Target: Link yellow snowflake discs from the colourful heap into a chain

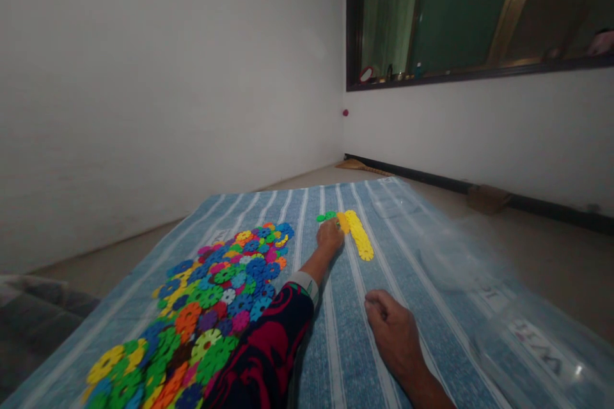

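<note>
My left hand (330, 236) is stretched out over the striped cloth, fingers closed at an orange notched plastic disc (343, 222); the fingertips are partly hidden. Right beside it lies a row of overlapping yellow discs (359, 236), and a few green discs (327, 216) are just beyond the knuckles. My right hand (396, 337) rests nearer to me on the cloth, its fingers curled in and nothing visible in them. Under and left of my left sleeve spreads a big heap of mixed-colour notched discs (225, 297).
A blue cloth with white stripes (268, 208) covers the table. Clear plastic sheeting (499, 294) lies along its right side. On the floor beyond are a broom (355, 165) and a brown block (488, 199) by the wall. A grey covered thing (38, 326) stands at left.
</note>
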The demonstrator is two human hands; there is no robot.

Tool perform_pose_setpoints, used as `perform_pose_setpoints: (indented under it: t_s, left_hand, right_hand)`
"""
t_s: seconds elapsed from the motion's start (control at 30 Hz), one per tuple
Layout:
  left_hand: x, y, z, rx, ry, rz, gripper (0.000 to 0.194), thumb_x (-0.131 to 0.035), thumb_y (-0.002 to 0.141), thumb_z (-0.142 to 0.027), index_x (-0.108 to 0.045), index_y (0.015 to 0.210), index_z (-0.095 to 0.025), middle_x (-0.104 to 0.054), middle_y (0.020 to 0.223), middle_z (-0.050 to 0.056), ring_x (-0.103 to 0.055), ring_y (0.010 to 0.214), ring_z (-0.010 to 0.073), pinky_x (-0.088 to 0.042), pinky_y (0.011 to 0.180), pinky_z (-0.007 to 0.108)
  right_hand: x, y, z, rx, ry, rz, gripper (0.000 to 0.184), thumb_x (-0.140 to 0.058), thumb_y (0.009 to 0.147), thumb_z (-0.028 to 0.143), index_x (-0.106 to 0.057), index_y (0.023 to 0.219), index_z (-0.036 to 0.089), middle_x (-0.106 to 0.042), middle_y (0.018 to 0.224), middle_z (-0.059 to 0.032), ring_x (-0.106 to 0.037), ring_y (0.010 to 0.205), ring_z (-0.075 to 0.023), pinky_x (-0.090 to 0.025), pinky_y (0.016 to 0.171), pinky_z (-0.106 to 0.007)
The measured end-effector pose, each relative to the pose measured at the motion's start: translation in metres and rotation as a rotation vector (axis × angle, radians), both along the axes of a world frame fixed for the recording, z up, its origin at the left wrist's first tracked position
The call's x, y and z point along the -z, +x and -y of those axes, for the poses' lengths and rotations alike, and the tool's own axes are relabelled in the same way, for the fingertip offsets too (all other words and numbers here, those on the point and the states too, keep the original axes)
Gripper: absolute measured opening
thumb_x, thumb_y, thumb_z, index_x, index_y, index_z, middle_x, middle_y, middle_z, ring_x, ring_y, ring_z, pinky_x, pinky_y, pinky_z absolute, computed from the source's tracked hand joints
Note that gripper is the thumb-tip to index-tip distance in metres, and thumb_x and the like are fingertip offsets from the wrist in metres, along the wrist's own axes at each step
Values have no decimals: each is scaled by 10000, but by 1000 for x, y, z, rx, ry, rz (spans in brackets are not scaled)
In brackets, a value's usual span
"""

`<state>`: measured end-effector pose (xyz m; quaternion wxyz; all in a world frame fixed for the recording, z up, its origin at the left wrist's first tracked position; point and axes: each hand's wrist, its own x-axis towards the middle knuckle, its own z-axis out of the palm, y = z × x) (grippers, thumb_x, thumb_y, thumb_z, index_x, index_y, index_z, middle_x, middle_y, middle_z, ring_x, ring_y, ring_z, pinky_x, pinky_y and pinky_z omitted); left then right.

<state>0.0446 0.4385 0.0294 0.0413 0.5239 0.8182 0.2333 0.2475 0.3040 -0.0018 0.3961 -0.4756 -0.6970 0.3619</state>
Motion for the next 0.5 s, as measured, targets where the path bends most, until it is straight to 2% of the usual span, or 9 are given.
perform_pose_setpoints:
  t_s: [0.23, 0.5]
  left_hand:
    - [1, 4, 0, -4, 26, 22, 410, -514, 837, -116, -638, 1221, -184, -731, 1058, 92, -646, 1061, 203, -457, 885, 283]
    - [-4, 8, 5, 3, 59, 54, 391, -513, 831, -118, -649, 1193, -179, -730, 1032, 96, -648, 1034, 210, -456, 886, 290]
  right_hand:
    - [-3, 1, 0, 7, 25, 4, 272, -479, 814, 396, -699, 777, 240, -655, 610, 2, -617, 576, -172, -426, 595, -245]
    - [-3, 1, -1, 14, 19, 13, 294, -465, 807, 414, -696, 775, 236, -671, 623, -9, -628, 593, -178, -436, 610, -252]
